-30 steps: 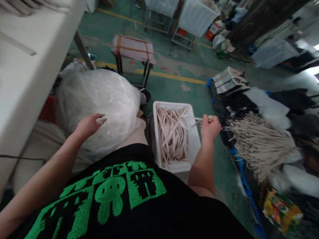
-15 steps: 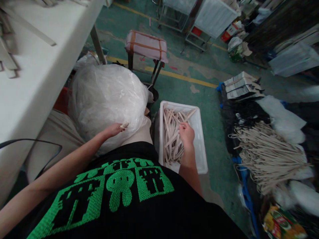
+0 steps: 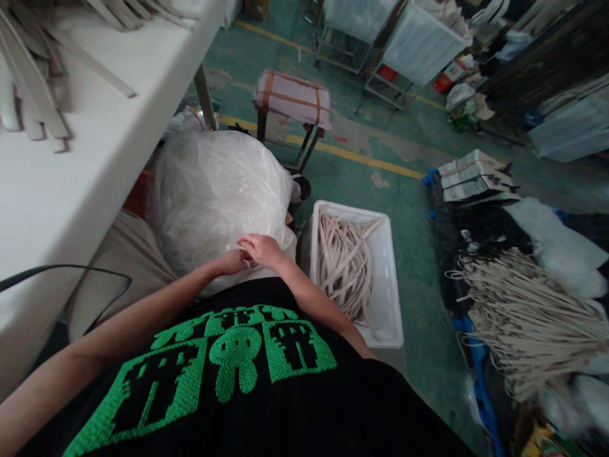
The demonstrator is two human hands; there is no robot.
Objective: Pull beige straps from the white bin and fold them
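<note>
My left hand (image 3: 234,261) is closed over my lap, with a small pale piece barely showing at its fingertips. Against it, my right hand (image 3: 262,249) has its fingers bent and pressed together; whatever they hold is hidden. Both hands meet in front of a large clear plastic bag (image 3: 221,184). To their right on the floor stands a white bin (image 3: 386,279), and many beige strips (image 3: 340,260) lie tangled inside it.
A white table (image 3: 118,136) with beige strips fills the upper left. Beyond the bag stands a padded stool (image 3: 292,98). Bundled straps (image 3: 533,317) lie on the right, and wheeled white carts (image 3: 419,44) stand at the back.
My right hand has moved left from over the bin to my left hand. The small pale piece at my left fingertips is now mostly covered. The view has shifted slightly.
</note>
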